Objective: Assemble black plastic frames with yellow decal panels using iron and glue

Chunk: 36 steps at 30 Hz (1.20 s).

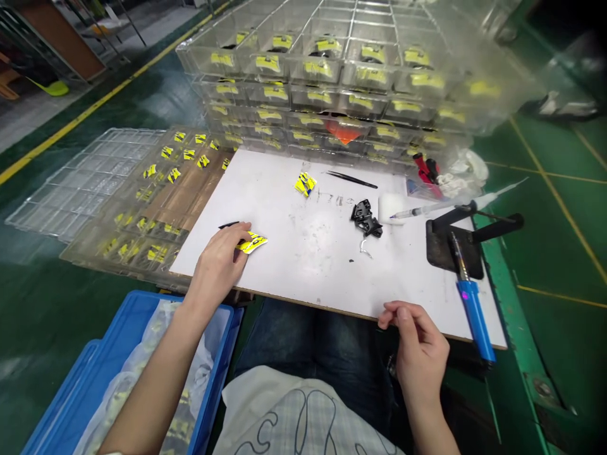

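Note:
My left hand (pixel 219 264) rests on the left part of a white board (pixel 303 265) and pinches a small yellow-and-black part (pixel 253 242); a thin black piece sticks out behind the fingers. My right hand (pixel 420 351) hovers at the board's near edge, fingers curled loosely, thumb and forefinger close together; nothing is seen in it. On the board lie another yellow part (pixel 305 184), black tweezers (pixel 351 179) and a small black component (pixel 365 219).
A blue-handled soldering iron (pixel 469 297) lies on a black stand (pixel 450 246) at the right, with a syringe (pixel 455 205) behind it. Stacked clear trays (pixel 332 69) of yellow parts stand behind; flat trays (pixel 118 189) lie left. A blue crate (pixel 104 373) sits near left.

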Motion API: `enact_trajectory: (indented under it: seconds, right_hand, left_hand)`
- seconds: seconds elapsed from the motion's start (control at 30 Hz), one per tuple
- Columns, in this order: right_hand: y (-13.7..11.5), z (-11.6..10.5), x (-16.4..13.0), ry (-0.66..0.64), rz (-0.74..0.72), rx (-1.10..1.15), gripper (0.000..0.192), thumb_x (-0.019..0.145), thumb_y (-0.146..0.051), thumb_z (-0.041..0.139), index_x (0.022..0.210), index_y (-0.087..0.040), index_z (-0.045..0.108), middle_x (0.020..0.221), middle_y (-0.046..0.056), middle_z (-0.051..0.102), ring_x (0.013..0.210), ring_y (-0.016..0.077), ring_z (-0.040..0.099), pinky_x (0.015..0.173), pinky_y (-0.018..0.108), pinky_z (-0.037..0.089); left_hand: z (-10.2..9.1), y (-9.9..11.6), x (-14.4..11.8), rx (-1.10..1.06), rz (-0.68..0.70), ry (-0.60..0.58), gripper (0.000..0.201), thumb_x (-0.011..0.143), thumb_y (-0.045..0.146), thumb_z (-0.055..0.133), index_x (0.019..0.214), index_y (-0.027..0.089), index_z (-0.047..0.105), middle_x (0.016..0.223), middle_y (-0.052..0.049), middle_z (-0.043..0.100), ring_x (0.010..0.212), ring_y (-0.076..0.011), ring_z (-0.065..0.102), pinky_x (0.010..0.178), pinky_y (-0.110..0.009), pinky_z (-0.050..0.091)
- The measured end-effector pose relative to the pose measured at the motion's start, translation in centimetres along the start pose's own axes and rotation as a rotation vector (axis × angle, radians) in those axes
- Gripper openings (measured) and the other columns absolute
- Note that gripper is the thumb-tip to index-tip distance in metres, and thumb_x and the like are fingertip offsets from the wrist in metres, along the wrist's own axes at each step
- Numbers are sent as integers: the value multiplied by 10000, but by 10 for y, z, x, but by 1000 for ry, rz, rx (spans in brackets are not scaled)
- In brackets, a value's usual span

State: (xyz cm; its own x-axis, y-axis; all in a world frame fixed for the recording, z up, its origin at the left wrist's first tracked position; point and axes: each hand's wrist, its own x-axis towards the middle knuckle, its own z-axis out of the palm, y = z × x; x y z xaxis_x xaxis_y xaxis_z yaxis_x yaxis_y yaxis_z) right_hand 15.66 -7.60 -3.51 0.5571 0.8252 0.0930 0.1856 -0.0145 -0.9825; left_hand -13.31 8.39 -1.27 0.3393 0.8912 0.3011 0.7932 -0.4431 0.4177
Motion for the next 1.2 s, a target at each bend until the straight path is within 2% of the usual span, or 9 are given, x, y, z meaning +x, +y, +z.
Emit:
enact_trajectory:
  seconds: [0.3, 0.4, 0.5, 0.57, 0.63, 0.7, 0.83, 1.0, 1.2]
  right_hand:
    - [-1, -13, -10, 43, 13, -20, 255, 965, -424, 645, 883, -200, 734, 685, -2, 674, 612, 131, 617, 621, 247, 517]
    - [3, -22, -18, 53, 74, -56, 292, 966, -460, 631, 893, -193, 723, 683, -3, 661, 614, 136, 610, 618, 252, 512]
    - [13, -38, -29, 6, 157, -119, 350, 964, -512, 610, 910, -183, 717, 668, -3, 646, 592, 138, 593, 592, 250, 500]
    - [21, -53, -38, -64, 225, -170, 406, 959, -553, 592, 899, -172, 718, 660, 8, 647, 584, 146, 594, 578, 255, 500]
    - [28, -69, -50, -160, 295, -224, 454, 945, -585, 590, 861, -161, 728, 662, 28, 664, 587, 161, 614, 576, 266, 513]
    - [33, -85, -63, -257, 360, -276, 478, 925, -605, 603, 824, -157, 735, 675, 47, 687, 599, 180, 640, 582, 280, 532]
    - [38, -102, -96, -409, 450, -347, 453, 926, -591, 600, 806, -170, 715, 716, 48, 707, 647, 198, 672, 606, 295, 555]
    - [32, -99, -120, -657, 461, -383, 253, 919, -426, 673, 837, -190, 715, 786, 11, 668, 714, 173, 653, 623, 264, 520]
    - [18, -92, -119, -879, 368, -405, 203, 971, -337, 612, 869, -240, 758, 923, 27, 621, 813, 176, 628, 715, 298, 547]
  left_hand:
    - [-27, -27, 17, -52, 72, -130, 345, 893, 477, 514, 1017, 184, 649, 1354, -99, 602, 1327, -384, 544, 1109, -629, 418]
    - [-38, 6, 8, -70, 72, -90, 417, 898, 521, 518, 1116, 192, 655, 1429, -117, 543, 1376, -430, 471, 1134, -675, 343]
    - [-26, 73, -15, -335, 90, -221, 230, 985, 356, 523, 1123, 229, 655, 1241, -64, 699, 1139, -269, 673, 1032, -430, 512]
    - [-3, 119, -38, -488, 171, -713, 180, 995, 305, 560, 1084, 218, 689, 1046, -37, 765, 947, -229, 729, 859, -340, 567]
    - [24, 153, -62, -445, 281, -1049, 308, 929, 414, 683, 1118, 172, 706, 1083, -92, 762, 956, -290, 732, 812, -363, 560]
    - [46, 171, -86, -413, 356, -1229, 500, 862, 551, 723, 1130, 129, 710, 1045, -141, 766, 926, -333, 735, 748, -360, 540]
    - [54, 170, -114, -677, 535, -1489, 214, 963, 334, 639, 857, 176, 736, 740, -48, 744, 693, -218, 706, 544, -244, 421]
    - [40, 158, -120, -785, 542, -1557, 307, 1004, 242, 561, 737, 178, 698, 590, 21, 639, 539, -139, 593, 475, -214, 361]
    - [54, 159, -116, -509, 430, -1226, 352, 1025, 319, 517, 849, 162, 778, 932, -61, 755, 753, -159, 713, 666, -229, 497]
